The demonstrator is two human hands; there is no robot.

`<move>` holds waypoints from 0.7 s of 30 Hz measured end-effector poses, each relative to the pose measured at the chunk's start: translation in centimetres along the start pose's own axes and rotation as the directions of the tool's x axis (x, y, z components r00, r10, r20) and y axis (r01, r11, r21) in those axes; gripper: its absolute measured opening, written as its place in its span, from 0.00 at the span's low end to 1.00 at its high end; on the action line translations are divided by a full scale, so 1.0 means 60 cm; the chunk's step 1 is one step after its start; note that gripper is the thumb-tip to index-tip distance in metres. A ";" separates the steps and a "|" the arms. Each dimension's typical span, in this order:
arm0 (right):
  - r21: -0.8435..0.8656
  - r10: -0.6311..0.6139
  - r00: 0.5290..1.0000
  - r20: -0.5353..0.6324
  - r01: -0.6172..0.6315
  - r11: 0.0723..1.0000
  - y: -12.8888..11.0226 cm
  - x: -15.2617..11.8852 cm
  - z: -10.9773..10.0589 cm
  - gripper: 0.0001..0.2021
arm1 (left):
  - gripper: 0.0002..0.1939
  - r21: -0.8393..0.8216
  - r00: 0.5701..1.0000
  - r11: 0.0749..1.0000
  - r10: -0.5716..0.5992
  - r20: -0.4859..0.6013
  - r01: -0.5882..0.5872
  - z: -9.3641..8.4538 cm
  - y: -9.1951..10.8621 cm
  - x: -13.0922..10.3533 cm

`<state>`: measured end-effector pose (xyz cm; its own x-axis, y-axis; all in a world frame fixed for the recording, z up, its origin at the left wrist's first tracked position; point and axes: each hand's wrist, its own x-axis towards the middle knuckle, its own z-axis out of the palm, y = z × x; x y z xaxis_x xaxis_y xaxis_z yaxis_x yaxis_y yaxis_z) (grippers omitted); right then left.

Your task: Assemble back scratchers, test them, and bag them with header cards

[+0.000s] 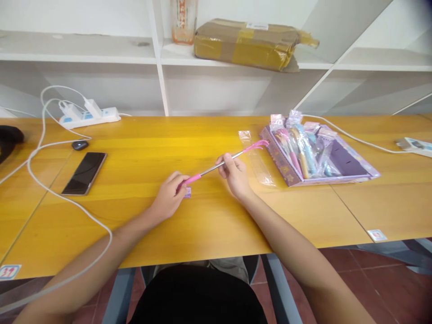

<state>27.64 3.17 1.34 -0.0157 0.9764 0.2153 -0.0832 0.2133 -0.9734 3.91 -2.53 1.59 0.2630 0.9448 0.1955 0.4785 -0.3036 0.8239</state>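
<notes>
A pink back scratcher (209, 169) with a silver metal rod is stretched slantwise above the table, its claw end pointing up and right. My left hand (169, 195) is closed round the pink handle. The fingers of my right hand (233, 173) pinch the metal rod below the pink claw. Beneath the handle, a small purple label (188, 192) shows on the table. A clear plastic sleeve (259, 164) lies flat just right of my right hand. Beside it stands a purple box (351, 157) with several wrapped scratchers (305, 153) in its left part.
On the left of the wooden table (202, 238) lie a black phone (85, 173), a dark mouse-like object (80, 145) and a power strip (91, 117) with a looping white cable. A taped package (249, 45) and a bottle (184, 22) stand on the shelf behind.
</notes>
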 end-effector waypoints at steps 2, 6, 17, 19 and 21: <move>0.010 0.022 0.999 0.027 -0.022 1.000 0.004 0.002 -0.001 0.29 | 0.11 0.031 1.000 0.999 0.018 0.007 -0.018 0.000 -0.001 -0.002; 0.025 0.059 0.991 0.116 -0.063 0.998 0.011 -0.001 0.002 0.30 | 0.11 0.041 1.000 0.999 0.022 0.013 -0.023 0.001 0.000 -0.004; -0.060 0.084 0.954 0.288 -0.069 0.996 -0.006 0.012 -0.018 0.33 | 0.10 -0.057 0.999 0.998 -0.033 0.030 0.035 -0.001 -0.003 0.000; -0.020 0.026 0.987 0.159 -0.023 1.000 -0.013 0.024 -0.030 0.35 | 0.10 -0.124 0.996 0.989 -0.069 0.058 0.076 -0.002 -0.008 0.003; 0.052 -0.030 0.999 0.022 0.028 0.998 -0.018 0.034 -0.036 0.35 | 0.11 -0.232 0.988 0.963 -0.116 0.101 0.136 0.000 -0.014 0.003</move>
<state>29.87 5.02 2.64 -0.0350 0.9687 0.2458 -0.1354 0.2390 -0.9615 3.59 -2.11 0.94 0.2890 0.9563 0.0442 0.3027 -0.1350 0.9435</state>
